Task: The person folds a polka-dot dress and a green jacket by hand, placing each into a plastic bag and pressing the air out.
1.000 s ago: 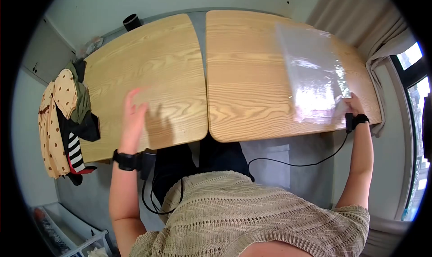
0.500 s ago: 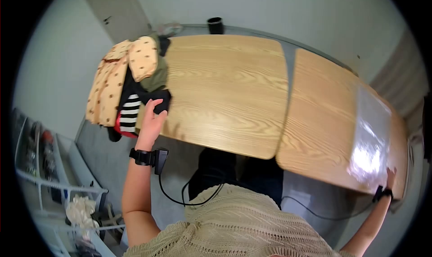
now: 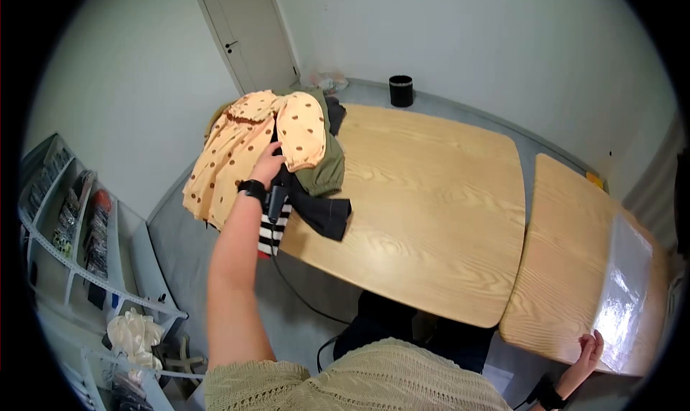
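A pile of clothes lies at the left end of the wooden table [image 3: 431, 195]. On top is a peach garment with brown dots [image 3: 230, 152], with an olive green garment [image 3: 327, 166], a black garment [image 3: 323, 213] and a black-and-white striped one [image 3: 273, 231] around and under it. My left hand [image 3: 267, 165] rests at the dotted garment, its fingertips by the sleeve; whether they grip cloth is not clear. My right hand [image 3: 591, 350] is at the near edge of the right table, fingers apart, beside clear plastic packaging [image 3: 624, 289].
A second table [image 3: 557, 267] stands to the right, across a narrow gap. A black bin [image 3: 401, 91] is on the floor behind. At the lower left is a shelf unit [image 3: 93, 285] with packed items and cream cloth [image 3: 134, 339]. A cable [image 3: 305, 299] hangs from the left wrist device.
The view has swung left and up. My left hand has moved from above the dark cloth forward onto the dotted garment. My right hand is now left of the plastic's near end.
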The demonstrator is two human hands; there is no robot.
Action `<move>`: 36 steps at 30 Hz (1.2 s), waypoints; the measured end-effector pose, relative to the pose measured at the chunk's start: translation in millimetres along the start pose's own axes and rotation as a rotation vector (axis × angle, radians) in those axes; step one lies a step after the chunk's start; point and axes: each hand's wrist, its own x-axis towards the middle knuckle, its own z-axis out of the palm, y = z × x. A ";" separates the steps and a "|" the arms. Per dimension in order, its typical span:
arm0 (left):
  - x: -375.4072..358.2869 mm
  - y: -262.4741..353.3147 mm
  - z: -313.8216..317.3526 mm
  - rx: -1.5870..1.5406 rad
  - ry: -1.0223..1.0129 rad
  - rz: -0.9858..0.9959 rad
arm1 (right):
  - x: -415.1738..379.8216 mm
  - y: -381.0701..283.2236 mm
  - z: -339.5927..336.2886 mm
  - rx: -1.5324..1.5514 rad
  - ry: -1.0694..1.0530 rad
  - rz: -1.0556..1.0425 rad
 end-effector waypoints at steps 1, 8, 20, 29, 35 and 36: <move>29.7 -23.5 3.0 0.027 -0.007 -0.030 | -6.3 -5.7 11.9 -0.011 -0.052 -0.018; 88.3 -44.9 35.2 -0.120 0.006 -0.096 | -20.2 -56.3 53.2 -0.075 -0.176 -0.077; -39.4 182.5 183.2 -0.563 -0.254 0.315 | -55.8 -61.7 179.7 0.260 -0.538 0.107; -252.3 234.8 279.7 -0.394 -1.317 0.571 | -47.3 -38.9 191.1 0.889 -0.593 0.706; -250.9 172.9 222.1 -0.079 -1.407 0.717 | -34.0 -5.8 138.1 0.826 -0.589 0.788; -239.2 159.2 205.8 -0.125 -1.350 0.503 | -33.3 2.5 133.9 0.699 -0.552 0.759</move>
